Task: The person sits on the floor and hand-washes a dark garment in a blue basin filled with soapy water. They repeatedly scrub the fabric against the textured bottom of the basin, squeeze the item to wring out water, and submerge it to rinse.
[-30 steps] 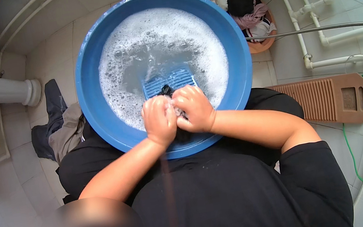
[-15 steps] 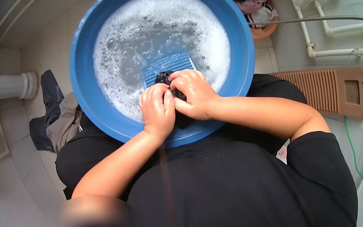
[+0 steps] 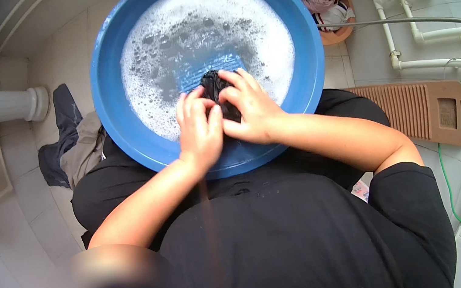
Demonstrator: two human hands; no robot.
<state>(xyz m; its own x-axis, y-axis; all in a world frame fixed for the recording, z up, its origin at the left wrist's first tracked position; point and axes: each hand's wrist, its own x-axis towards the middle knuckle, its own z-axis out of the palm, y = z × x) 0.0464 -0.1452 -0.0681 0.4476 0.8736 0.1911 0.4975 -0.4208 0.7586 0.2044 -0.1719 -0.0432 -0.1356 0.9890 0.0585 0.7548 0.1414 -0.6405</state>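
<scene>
Wet black cloth point(image 3: 216, 88) lies bunched at the near side of a big round blue basin point(image 3: 106, 104). My left hand point(image 3: 198, 128) has its fingers curled on the cloth's left side. From the right, my right hand point(image 3: 248, 107) grips it too, with its fingers over the top. Beneath the cloth a blue ribbed washboard point(image 3: 228, 63) slopes down into grey soapy water point(image 3: 183, 50). White foam point(image 3: 269, 32) rings the water. What kind of garment the cloth is, I cannot tell.
An orange tub of laundry point(image 3: 348, 0) stands at the far right. Nearer on that side lies a brown washboard point(image 3: 416, 111), with white pipes point(image 3: 390, 35) and a green hose point(image 3: 450, 191) beyond. Dark and beige clothes point(image 3: 73, 141) lie on the floor at left, near a white pedestal point(image 3: 8, 106).
The black cloth now shows more and reaches farther up the washboard. My fingers have loosened and spread somewhat along it, the right hand's extending forward.
</scene>
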